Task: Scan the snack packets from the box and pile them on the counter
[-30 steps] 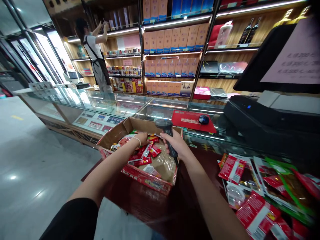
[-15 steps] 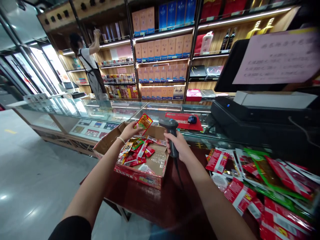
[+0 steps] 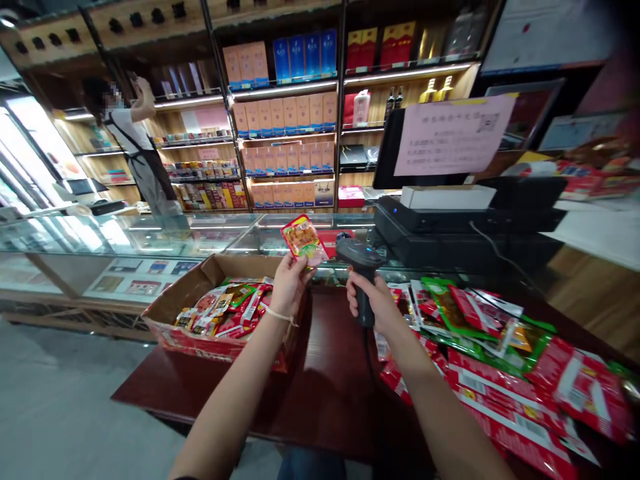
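Observation:
My left hand (image 3: pixel 290 288) pinches a small snack packet (image 3: pixel 303 240) with a red edge and a clear window, held up beyond the box's right side. Wrapped around the handle of a black barcode scanner (image 3: pixel 361 255) is my right hand (image 3: pixel 373 299); the scanner's head points toward the packet, a short gap apart. Below and left of my left hand stands an open cardboard box (image 3: pixel 173 339) with several red, green and yellow snack packets (image 3: pixel 235 307) in it. More red and green snack packets (image 3: pixel 505 393) lie in a loose pile to the right, partly behind my right forearm.
The dark red table (image 3: pixel 320 373) carries box and pile. Behind it runs a glass display counter (image 3: pixel 210 233) with a black register (image 3: pixel 430 230) and a monitor bearing a pink paper sign (image 3: pixel 450 137). A person (image 3: pixel 140 147) in an apron reaches to the shelves at far left.
My view has turned right. The packet in my left hand has moved from above the box to beyond its right side, closer to the scanner, which my right hand still holds.

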Available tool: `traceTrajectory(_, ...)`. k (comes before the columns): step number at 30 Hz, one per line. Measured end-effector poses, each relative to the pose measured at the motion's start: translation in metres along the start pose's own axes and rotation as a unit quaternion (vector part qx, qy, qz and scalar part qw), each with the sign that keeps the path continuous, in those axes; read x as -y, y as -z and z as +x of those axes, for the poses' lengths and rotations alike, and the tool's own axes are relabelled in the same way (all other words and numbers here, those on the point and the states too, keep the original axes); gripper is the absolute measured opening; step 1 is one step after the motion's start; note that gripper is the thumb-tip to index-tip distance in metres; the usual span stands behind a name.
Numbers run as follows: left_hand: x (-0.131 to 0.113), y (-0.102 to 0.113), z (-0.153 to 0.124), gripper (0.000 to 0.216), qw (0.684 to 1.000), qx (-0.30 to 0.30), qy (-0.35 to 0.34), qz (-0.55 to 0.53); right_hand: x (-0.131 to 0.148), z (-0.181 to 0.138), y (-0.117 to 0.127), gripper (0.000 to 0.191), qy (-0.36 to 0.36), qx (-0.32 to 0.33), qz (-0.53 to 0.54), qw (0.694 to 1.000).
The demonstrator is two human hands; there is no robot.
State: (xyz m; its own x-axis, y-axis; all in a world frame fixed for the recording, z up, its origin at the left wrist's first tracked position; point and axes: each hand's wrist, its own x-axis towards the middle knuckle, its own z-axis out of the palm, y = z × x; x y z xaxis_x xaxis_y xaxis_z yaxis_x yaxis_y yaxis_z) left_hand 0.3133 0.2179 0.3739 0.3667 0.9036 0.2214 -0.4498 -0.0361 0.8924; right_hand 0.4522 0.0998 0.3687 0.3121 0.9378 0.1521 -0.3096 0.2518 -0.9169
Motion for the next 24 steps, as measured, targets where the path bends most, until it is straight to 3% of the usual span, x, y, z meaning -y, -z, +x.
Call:
traceTrajectory(4, 0.043, -0.039, -0.021, 0.034, 0.997, -0.026, -0.001, -0.07, -0.002, -0.006, 0.036, 0.039, 0.007, -0.033, -0.011, 0.999)
traceTrajectory(7, 0.08, -0.049, -0.026, 0.032, 0.998, -0.053, -0.005, -0.043, -0.008, -0.01, 0.061, 0.038, 0.006, -0.059, -0.023, 0.998)
traceTrajectory(11, 0.127, -0.038, -0.026, 0.028, 0.993, -0.084, -0.04, 0.071, -0.021, -0.016, 0.087, 0.035, -0.003, -0.095, -0.038, 0.995)
traceTrajectory(15, 0.16, -0.017, -0.027, 0.028, 0.983, -0.102, -0.032, 0.149, -0.033, -0.021, 0.097, 0.037, -0.023, -0.128, -0.07, 0.989)
traceTrajectory(19, 0.173, -0.004, -0.028, 0.027, 0.969, -0.13, -0.028, 0.206, -0.038, -0.029, 0.093, 0.044, -0.054, -0.128, -0.112, 0.984)
traceTrajectory(24, 0.177, -0.002, -0.025, 0.026, 0.955, -0.139, -0.032, 0.26, -0.046, -0.034, 0.087, 0.038, -0.108, -0.093, -0.147, 0.979)
